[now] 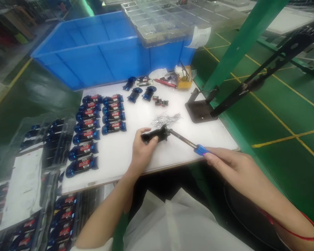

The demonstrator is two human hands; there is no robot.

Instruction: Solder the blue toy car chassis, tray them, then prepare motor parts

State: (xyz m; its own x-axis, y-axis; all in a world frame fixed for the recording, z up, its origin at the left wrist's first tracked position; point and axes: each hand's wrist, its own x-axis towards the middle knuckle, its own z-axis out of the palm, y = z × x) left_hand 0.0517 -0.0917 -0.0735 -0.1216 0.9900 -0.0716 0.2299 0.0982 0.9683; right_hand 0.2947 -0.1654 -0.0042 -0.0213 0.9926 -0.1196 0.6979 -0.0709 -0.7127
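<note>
My left hand (143,150) is closed around a dark toy car body (159,134) just above the table's front part, its thumb lying across the piece. My right hand (232,164) grips the blue handle of a soldering iron (184,140) with a long, discoloured metal barrel. The iron's tip meets, or nearly meets, the right end of the car body; the exact contact is too small to tell. Directly behind the car body lies a loose pile of thin silver wire pieces (166,119) on the white tabletop (136,118).
Blue toy cars (85,134) stand in two columns at the left. Several car shells (134,94) and small parts (161,101) lie farther back, near a yellow box (184,81). A black metal stand (201,109) occupies the right edge. Behind is a blue crate (94,59); clear trays (54,160) are at left.
</note>
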